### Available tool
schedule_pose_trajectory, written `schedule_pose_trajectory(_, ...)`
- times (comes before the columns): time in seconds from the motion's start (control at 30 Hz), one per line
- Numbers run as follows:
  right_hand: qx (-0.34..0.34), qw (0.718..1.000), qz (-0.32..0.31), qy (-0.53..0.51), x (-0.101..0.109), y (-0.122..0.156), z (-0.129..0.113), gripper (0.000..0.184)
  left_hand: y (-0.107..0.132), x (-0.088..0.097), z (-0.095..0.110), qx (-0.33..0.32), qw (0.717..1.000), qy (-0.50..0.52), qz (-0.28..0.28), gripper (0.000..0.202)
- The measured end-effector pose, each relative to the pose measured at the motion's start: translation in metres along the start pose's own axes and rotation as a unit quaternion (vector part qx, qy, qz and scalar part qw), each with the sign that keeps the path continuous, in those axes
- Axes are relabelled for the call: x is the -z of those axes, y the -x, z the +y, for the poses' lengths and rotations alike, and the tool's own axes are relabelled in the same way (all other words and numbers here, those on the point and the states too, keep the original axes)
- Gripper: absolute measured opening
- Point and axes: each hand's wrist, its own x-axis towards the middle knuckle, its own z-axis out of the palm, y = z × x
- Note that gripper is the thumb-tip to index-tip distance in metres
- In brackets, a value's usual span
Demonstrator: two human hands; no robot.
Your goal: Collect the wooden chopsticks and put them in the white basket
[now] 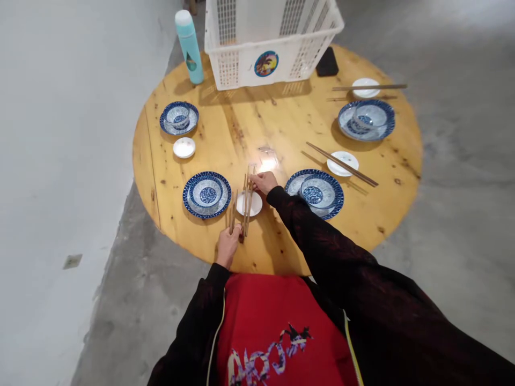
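No word could be read with certainty. Large, stylised purple, white and black lettering [266, 361] ran slantwise across wearer's red fabric shirt [265, 311], too distorted to make out. Round, blue-rimmed sticker [266, 64] with dark palm shape on yellow stood on white plastic lattice basket [246, 69]. Light-blue cylindrical bottle [188, 45] bore dark pointed emblem [190, 62], details unclear.
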Motion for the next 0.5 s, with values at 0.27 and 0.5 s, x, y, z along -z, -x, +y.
schedule_pose_trajectory(0.27, 0.007, 0.999, 0.015, -0.049, 0.000, 0.005, 0.003, 0.032, -0.002, 0.000, -0.004, -0.008, 1.000, 0.015, -0.004, 0.040)
schedule_pose_trajectory(0.5, 0.027, 0.999, 0.022, -0.026, -0.002, 0.005, 0.005, 0.028, 0.001, -0.010, -0.001, -0.011, 0.999, 0.028, -0.028, 0.037)
